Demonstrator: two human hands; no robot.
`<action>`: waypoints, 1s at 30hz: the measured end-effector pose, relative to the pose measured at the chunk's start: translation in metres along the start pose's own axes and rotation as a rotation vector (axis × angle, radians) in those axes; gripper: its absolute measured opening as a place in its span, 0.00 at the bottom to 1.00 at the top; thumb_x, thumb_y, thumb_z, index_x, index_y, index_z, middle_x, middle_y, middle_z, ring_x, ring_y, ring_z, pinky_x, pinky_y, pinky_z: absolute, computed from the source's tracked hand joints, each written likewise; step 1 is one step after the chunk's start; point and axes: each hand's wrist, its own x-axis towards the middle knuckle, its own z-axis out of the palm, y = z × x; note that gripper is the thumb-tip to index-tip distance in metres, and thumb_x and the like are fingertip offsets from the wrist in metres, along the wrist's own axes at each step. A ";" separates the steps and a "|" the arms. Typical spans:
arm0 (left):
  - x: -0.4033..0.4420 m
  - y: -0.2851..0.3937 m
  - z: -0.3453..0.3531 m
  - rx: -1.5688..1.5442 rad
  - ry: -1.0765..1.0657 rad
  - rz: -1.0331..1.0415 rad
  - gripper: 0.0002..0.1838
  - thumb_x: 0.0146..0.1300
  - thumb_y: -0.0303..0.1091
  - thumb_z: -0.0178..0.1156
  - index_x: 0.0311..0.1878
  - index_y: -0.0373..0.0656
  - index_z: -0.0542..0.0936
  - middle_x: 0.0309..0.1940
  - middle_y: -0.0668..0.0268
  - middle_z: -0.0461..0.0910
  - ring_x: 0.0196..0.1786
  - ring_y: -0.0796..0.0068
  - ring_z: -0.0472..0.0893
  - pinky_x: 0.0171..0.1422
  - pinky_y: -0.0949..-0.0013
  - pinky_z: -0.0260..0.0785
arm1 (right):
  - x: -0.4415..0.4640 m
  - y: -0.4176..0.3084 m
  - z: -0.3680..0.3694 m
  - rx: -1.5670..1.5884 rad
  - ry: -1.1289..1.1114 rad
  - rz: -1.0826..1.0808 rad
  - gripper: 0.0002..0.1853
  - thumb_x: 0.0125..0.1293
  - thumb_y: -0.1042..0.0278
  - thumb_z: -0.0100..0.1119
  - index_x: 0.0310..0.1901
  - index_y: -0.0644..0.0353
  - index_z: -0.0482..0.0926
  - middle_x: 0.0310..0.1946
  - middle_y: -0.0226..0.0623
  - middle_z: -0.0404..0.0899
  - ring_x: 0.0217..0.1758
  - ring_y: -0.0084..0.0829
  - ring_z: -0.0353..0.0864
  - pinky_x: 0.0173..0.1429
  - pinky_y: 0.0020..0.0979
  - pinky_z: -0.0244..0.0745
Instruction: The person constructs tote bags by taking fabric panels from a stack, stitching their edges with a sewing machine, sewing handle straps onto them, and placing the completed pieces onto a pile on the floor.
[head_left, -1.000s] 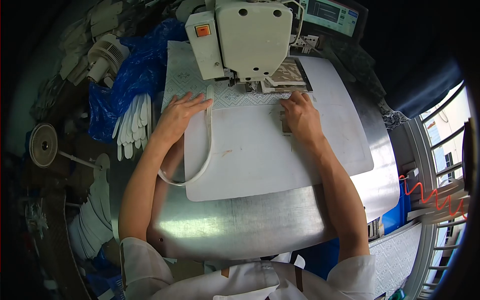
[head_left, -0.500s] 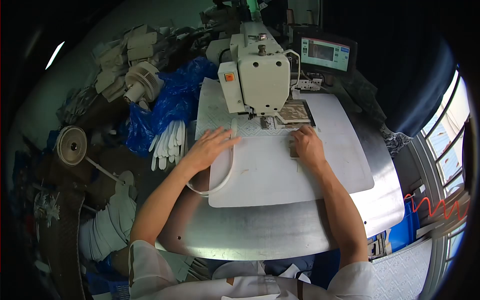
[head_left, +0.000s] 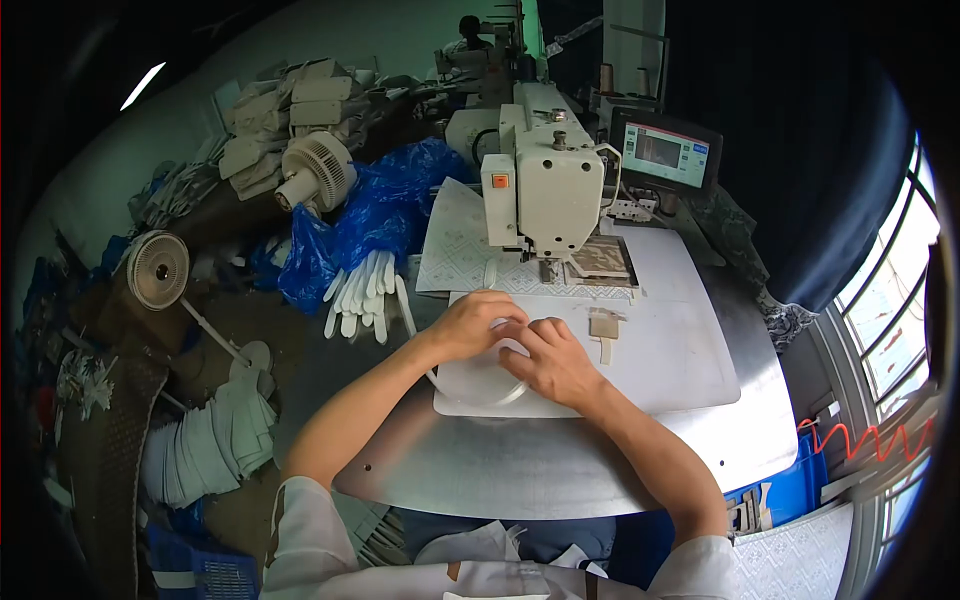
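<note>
A long white strap (head_left: 500, 398) curves in a loop over the white plastic sheet (head_left: 660, 370) in front of the sewing machine (head_left: 558, 185). My left hand (head_left: 472, 328) is closed over the strap from above, its fingers bent. My right hand (head_left: 555, 365) meets it from the right, thumb and fingers pinched on the strap close to my left fingertips. The exact grip is partly hidden by the fingers. One strap end points toward the patterned fabric (head_left: 455, 255) lying under the machine head. A small beige block (head_left: 603, 327) lies right of my hands.
Several white straps (head_left: 362, 290) hang beside a blue plastic bag (head_left: 400, 190) on the left. Fans (head_left: 158, 272) and fabric stacks (head_left: 210, 450) stand farther left. A control screen (head_left: 665, 150) is behind right. The metal table edge (head_left: 540, 490) curves before me.
My right hand has left the beige block and moved left to the strap. My left hand has moved right and closed. The camera view has shifted slightly.
</note>
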 end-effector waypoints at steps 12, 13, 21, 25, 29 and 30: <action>-0.063 -0.019 0.005 -0.113 0.090 0.030 0.08 0.60 0.30 0.70 0.41 0.40 0.84 0.40 0.62 0.84 0.49 0.60 0.83 0.56 0.63 0.74 | -0.061 0.009 -0.111 1.135 0.516 0.937 0.14 0.79 0.62 0.52 0.42 0.64 0.81 0.41 0.43 0.85 0.31 0.23 0.78 0.38 0.25 0.77; -0.061 -0.018 0.005 -0.060 0.080 0.079 0.08 0.59 0.31 0.71 0.41 0.40 0.84 0.39 0.63 0.83 0.47 0.60 0.83 0.54 0.63 0.74 | -0.065 0.006 -0.115 1.261 0.693 1.038 0.14 0.80 0.62 0.51 0.42 0.64 0.80 0.41 0.45 0.85 0.31 0.22 0.79 0.37 0.24 0.78; -0.035 0.017 0.015 -0.559 0.152 -0.357 0.18 0.74 0.46 0.57 0.49 0.39 0.80 0.37 0.62 0.83 0.46 0.66 0.84 0.58 0.61 0.74 | -0.048 -0.056 -0.109 1.304 0.062 1.282 0.15 0.79 0.63 0.51 0.41 0.65 0.81 0.28 0.40 0.85 0.25 0.22 0.79 0.32 0.25 0.76; -0.017 0.055 0.023 -1.324 0.104 -0.684 0.24 0.80 0.51 0.45 0.51 0.38 0.77 0.34 0.65 0.80 0.42 0.71 0.82 0.58 0.63 0.75 | -0.023 -0.103 -0.076 1.367 -0.433 1.291 0.16 0.78 0.61 0.54 0.37 0.65 0.82 0.27 0.37 0.85 0.24 0.21 0.78 0.32 0.24 0.75; -0.021 0.080 0.044 -1.615 0.064 -0.586 0.23 0.82 0.49 0.41 0.47 0.38 0.75 0.29 0.66 0.77 0.35 0.74 0.78 0.51 0.68 0.75 | -0.024 -0.104 -0.057 1.395 -0.437 1.244 0.19 0.78 0.57 0.54 0.34 0.65 0.81 0.25 0.31 0.83 0.23 0.20 0.77 0.31 0.24 0.74; -0.023 0.085 0.048 -1.642 0.053 -0.542 0.21 0.82 0.48 0.41 0.45 0.38 0.74 0.28 0.66 0.76 0.32 0.75 0.77 0.48 0.69 0.75 | -0.028 -0.100 -0.055 1.347 -0.419 1.237 0.19 0.78 0.57 0.54 0.36 0.64 0.82 0.26 0.31 0.83 0.24 0.20 0.77 0.32 0.24 0.74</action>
